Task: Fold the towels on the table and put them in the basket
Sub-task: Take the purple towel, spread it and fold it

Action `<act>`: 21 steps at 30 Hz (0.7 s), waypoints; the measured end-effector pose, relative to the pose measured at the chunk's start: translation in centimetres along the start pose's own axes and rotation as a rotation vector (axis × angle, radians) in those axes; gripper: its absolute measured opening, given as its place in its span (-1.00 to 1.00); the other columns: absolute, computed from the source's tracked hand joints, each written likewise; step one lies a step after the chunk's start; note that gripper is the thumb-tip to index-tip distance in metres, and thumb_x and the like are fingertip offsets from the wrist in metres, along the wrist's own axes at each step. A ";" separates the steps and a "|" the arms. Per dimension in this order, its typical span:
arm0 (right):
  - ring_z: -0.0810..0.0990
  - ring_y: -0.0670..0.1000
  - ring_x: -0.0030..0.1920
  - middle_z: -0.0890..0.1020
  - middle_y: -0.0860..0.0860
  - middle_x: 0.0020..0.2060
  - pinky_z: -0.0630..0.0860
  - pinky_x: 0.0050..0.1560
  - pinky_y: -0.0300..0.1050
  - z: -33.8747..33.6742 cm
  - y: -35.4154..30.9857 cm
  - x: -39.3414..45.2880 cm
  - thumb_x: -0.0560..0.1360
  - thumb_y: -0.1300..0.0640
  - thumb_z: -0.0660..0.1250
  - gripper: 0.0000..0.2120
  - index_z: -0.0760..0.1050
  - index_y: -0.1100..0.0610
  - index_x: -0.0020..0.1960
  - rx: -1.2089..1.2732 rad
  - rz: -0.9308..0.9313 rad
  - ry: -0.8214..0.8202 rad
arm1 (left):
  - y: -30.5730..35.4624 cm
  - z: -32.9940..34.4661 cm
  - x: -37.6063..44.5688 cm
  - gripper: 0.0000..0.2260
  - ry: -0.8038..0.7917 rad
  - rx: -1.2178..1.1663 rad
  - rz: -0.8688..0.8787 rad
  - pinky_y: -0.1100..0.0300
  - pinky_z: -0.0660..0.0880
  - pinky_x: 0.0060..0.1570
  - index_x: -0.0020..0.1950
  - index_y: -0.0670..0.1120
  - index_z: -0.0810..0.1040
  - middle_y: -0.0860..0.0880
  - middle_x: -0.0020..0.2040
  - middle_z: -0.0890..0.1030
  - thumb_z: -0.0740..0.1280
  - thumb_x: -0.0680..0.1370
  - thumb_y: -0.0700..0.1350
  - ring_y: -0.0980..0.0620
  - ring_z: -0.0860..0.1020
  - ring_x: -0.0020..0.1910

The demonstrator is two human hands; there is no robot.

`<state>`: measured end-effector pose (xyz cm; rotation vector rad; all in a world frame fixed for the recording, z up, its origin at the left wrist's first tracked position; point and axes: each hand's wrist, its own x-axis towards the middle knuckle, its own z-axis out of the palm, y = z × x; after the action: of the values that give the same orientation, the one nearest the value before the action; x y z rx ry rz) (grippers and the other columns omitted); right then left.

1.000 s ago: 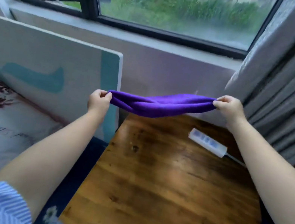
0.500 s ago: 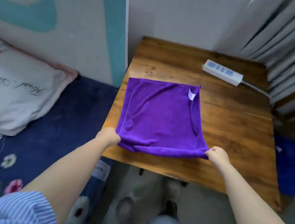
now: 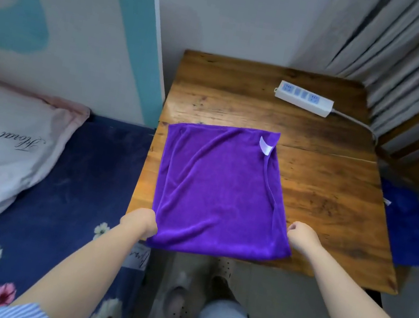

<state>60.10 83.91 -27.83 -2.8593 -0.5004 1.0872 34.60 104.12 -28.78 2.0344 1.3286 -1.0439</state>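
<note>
A purple towel (image 3: 218,188) lies flat on a wooden table (image 3: 324,184), folded over with a small white label (image 3: 265,146) showing at its far right corner. Its near edge reaches the table's front edge. The left hand (image 3: 139,221) pinches the towel's near left corner, fingers curled around the cloth. The right hand (image 3: 301,235) sits at the towel's near right edge with fingers curled in; whether it actually grips the cloth cannot be told. A white power strip (image 3: 304,98) with a grey cord rests at the table's far right. Left of the table is a bed with a dark blue floral sheet (image 3: 57,188) and a pale pillow (image 3: 0,147). Blue cloth (image 3: 407,221) lies beside the table on the right, and grey curtains (image 3: 417,55) hang behind.
</note>
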 end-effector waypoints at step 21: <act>0.40 0.22 0.30 0.43 0.24 0.30 0.37 0.23 -0.02 -8.4 -14.0 16.7 0.54 0.11 0.23 -0.53 0.27 0.28 0.37 0.314 -0.191 0.186 | 12.4 -11.8 10.2 -0.76 0.439 -0.095 0.033 0.06 0.46 0.06 0.21 -0.14 0.42 -0.11 0.18 0.50 0.09 0.59 -0.24 -0.11 0.47 0.16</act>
<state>73.32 103.04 -30.11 -2.5449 -0.5249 0.7817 52.20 113.28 -30.20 2.2852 1.5124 -0.5206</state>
